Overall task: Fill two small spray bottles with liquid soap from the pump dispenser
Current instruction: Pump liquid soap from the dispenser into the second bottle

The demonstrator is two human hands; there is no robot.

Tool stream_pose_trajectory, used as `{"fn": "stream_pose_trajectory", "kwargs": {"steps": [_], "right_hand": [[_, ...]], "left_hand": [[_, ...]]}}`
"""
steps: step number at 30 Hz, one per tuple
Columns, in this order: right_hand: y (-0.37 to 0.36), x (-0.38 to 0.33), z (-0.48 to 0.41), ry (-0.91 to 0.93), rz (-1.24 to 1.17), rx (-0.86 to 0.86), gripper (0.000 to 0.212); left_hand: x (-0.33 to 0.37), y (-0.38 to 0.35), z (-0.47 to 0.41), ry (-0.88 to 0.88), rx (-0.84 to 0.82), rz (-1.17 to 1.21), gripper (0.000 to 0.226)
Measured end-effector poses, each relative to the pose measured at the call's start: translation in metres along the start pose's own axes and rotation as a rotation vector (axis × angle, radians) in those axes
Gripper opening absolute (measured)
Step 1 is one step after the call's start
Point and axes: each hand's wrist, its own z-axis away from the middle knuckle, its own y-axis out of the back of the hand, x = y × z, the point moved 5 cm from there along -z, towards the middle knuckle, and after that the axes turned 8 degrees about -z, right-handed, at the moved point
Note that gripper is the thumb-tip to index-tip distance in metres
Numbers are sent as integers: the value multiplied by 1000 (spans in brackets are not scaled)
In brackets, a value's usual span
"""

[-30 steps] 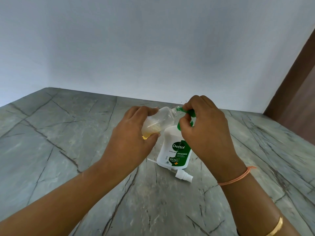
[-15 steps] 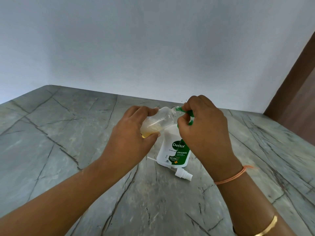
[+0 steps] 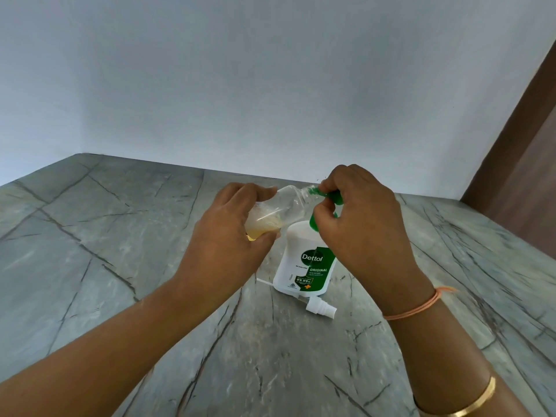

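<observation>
holding spray bottle (image 3: 287, 204) at pump dispenser (image 3: 307, 254)

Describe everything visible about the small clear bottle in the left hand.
The small bottle is clear plastic, capless, held off the table and tilted, its threaded neck pointing up-right to meet the green pump. A little yellowish liquid sits at its lower end. The left hand grips its lower half; the right hand holds the green pump at its mouth.

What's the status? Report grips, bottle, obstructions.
Left grip holds bottle tilted, neck at pump. Right grip on pump. Little soap in bottle. Spray cap loose by dispenser, not blocking.
</observation>
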Motion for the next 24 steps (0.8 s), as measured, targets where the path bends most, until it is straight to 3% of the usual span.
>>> {"fn": "stream_pose_trajectory", "kwargs": {"steps": [7,24], "right_hand": [[-5,-3,5,27,-15,105,7],[-4,-2,3,11,-6,70,8]], "left_hand": [[-5,-5,1,21,-15,-10,49],[-2,-2,1,17,-11,-12,47]]}}
